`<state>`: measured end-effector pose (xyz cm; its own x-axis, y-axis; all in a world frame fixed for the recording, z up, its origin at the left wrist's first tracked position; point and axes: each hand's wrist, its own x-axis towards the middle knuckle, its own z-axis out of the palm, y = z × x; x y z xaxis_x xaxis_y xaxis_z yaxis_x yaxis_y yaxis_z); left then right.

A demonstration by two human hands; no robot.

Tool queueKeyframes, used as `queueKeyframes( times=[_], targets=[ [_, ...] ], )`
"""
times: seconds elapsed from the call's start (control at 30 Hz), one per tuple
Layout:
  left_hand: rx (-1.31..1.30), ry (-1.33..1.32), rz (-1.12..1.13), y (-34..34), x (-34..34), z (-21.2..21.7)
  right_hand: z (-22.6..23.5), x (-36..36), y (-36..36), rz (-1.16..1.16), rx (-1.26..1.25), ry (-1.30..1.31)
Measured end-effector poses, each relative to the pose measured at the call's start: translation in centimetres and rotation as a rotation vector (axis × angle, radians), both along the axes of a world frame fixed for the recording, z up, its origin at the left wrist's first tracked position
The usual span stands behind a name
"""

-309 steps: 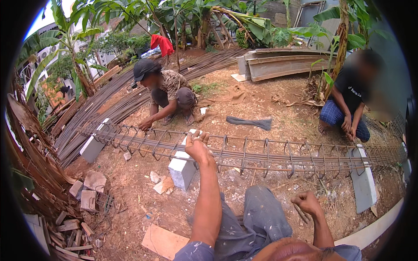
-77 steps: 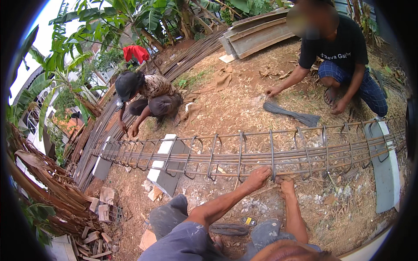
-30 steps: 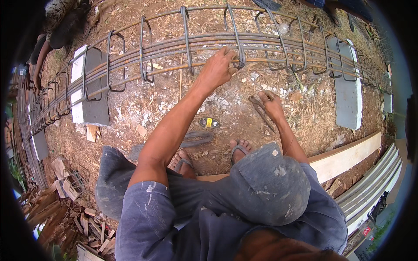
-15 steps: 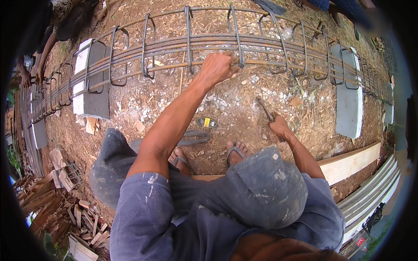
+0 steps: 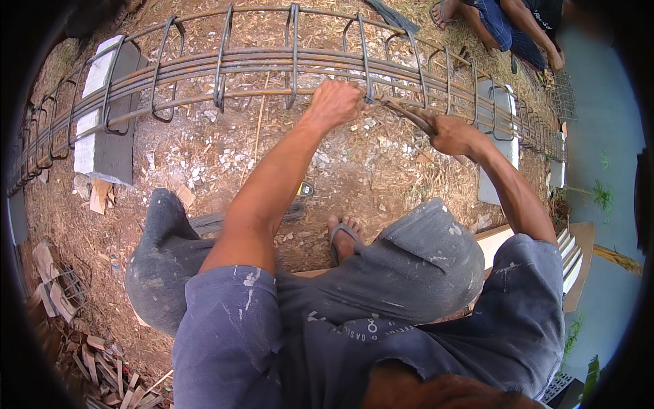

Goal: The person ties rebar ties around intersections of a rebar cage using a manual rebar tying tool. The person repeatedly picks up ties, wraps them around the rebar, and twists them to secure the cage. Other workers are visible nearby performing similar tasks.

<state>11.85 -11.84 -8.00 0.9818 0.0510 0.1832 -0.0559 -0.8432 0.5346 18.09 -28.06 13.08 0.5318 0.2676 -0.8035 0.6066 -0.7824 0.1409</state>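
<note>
A long rebar cage (image 5: 286,53) of rusty bars and bent stirrups spans the view in front of me. My left hand (image 5: 335,103) is closed at its lower bar, just left of a stirrup (image 5: 366,65); what the fingers pinch is too small to make out. Wrapped round the handles of a pair of metal pincers (image 5: 414,117), my right hand (image 5: 453,134) is closed. The tool's head points left and reaches the joint of stirrup and lower bar, close to my left fingertips.
Pale blocks (image 5: 112,146) (image 5: 496,180) prop the cage. A tape measure (image 5: 306,189) and a bundle of wire (image 5: 283,213) lie on the ground near my feet. Wood scraps (image 5: 102,368) are heaped at lower left. Another person (image 5: 501,20) crouches at the far right.
My right hand has lifted the pincers from near my feet up to the stirrup joint. My left hand stays at the lower bar. The view has shifted to the right.
</note>
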Motion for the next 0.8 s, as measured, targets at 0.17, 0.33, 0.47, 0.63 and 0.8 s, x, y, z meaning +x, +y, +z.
queueKeyframes(
  times=[0.17, 0.33, 0.47, 0.63, 0.8],
  targets=[
    [-0.041, -0.090, 0.004, 0.0, 0.1, -0.4, -2.1, 0.1, -0.7, 0.155, 0.134, -0.066],
    [-0.070, -0.051, 0.009, 0.1, 0.3, 0.0, -1.9, -1.0, 1.2, 0.218, -0.042, -0.148],
    [-0.034, -0.005, -0.020, 0.1, 0.4, 0.0, -1.9, -1.2, 1.8, 0.252, -0.098, -0.118],
    [-0.021, 0.068, -0.025, 0.1, 0.2, 0.6, -1.9, -2.1, 2.3, 0.327, -0.203, -0.248],
    [-0.021, -0.066, -0.010, 0.4, 0.1, 0.4, -2.6, -1.3, 1.3, 0.237, -0.126, -0.145]
  ],
)
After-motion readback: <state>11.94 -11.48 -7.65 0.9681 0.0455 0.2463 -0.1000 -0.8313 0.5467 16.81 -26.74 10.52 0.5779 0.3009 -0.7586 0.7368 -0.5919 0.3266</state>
